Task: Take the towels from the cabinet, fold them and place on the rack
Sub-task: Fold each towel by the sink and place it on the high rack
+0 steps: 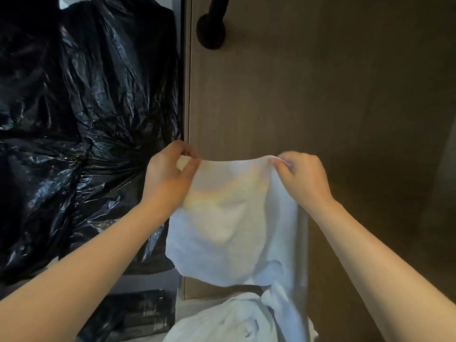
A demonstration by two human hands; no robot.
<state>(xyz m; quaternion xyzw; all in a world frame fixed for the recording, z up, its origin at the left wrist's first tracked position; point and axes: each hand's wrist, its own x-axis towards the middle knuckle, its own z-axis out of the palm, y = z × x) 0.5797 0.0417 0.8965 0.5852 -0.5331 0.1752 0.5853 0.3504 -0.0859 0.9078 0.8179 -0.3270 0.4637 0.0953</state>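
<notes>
A white towel (232, 218) hangs spread out in front of me, held up by its top edge. My left hand (170, 169) pinches the top left corner. My right hand (301, 176) pinches the top right corner, and a fold of the towel drops down below it. More white towel cloth (237, 319) lies bunched in a heap at the bottom of the view, under the hanging one. Behind the towel stands a brown wooden cabinet door (308, 95).
Large black plastic bags (81, 107) fill the open space to the left of the door. A black round handle (211, 30) juts out of the door near the top. A stack of dark flat packs (138, 314) lies at the lower left.
</notes>
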